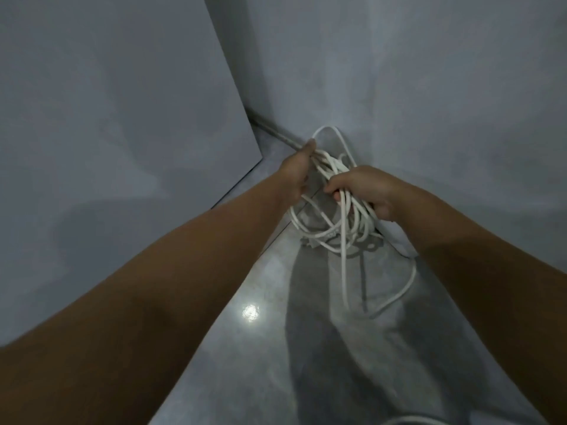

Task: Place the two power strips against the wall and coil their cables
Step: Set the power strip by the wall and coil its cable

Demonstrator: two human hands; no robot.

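While gathering the white cable (333, 168) into turns, keep each new loop the same length as those already held, for a flat, untwisted bundle. Held at both ends just now: left hand (296, 174) up at the far end, close to the foot of the wall (445, 87), closed round several strands with one loop standing above it; right hand (366, 191) nearer and lower, fingers curled firmly over the gathered turns. Bundle lifted off the floor (260, 378), in the corner between the wall and a grey panel (122, 118) on the left.

Judged roughly midway through this coil: a loose tail (402, 286) hanging from the bundle and looping over the floor toward the right, not yet taken in. Best to hold the bundle fast with the right hand, draw the tail up with the left, and lay it beside the other turns rather than across them. Worth freeing the crossed strands low in the bundle first, against a snag tightening under a pull.

Under the bundle, a blurred pale shape (310, 240) on the floor, perhaps a power strip; too soft to say, and no second strip to be made out. Avoid tugging hard, against a far end caught somewhere out of view.
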